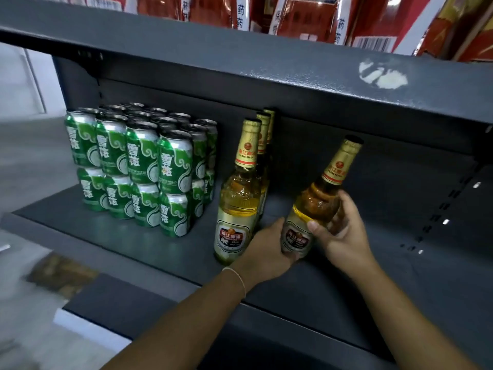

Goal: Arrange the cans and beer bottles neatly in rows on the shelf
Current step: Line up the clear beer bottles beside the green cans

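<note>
Green beer cans (144,166) stand stacked two high in several rows at the left of the dark grey shelf (149,249). To their right a row of three upright beer bottles (237,193) runs front to back. A further beer bottle (317,198) with a gold neck foil is tilted to the right, just right of that row. My left hand (266,252) grips its lower end from the left. My right hand (338,228) holds its body from the right, thumb across the front. Its base is hidden by my hands.
The upper shelf edge (266,76) hangs low over the bottle tops, with red boxes (306,17) standing on it. A perforated upright (440,214) bounds the shelf at the right. Bare shelf lies right of the held bottle. A grey floor (26,161) shows at the left.
</note>
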Motion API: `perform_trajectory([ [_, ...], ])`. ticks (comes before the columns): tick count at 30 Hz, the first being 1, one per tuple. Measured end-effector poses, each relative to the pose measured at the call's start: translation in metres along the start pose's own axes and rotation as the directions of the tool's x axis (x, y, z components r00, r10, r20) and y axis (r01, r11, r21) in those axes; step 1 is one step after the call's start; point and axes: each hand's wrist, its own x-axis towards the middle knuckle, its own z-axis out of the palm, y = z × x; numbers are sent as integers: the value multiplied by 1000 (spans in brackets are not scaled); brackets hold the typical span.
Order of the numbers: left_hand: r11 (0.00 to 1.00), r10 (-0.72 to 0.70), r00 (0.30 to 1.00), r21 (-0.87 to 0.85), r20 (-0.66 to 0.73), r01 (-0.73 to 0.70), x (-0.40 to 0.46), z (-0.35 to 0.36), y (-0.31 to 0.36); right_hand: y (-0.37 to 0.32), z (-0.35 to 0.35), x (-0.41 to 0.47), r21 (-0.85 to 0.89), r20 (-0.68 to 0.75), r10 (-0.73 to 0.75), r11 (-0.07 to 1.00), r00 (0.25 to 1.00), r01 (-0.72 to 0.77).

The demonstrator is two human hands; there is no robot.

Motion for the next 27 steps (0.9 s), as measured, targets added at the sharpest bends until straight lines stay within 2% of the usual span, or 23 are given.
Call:
perform_trajectory([
  [4,998,-12,998,61,-66,17,2,3,4,7,-2,13,44,52,13,999,999,-15],
  [10,984,-91,981,136,-169,115,12,12,4,16,-1,33,53,146,50,997,988,-58],
  [18,976,-143,960,125,-239,177,25,17,0,18,2,53,0,240,124,992,963,-128],
  [22,980,-152,954,84,-258,179,32,20,-2,23,1,53,-65,172,111,993,979,-101],
  [27,976,-182,940,62,-288,208,42,24,-6,47,6,40,1,5,167,986,986,-167],
])
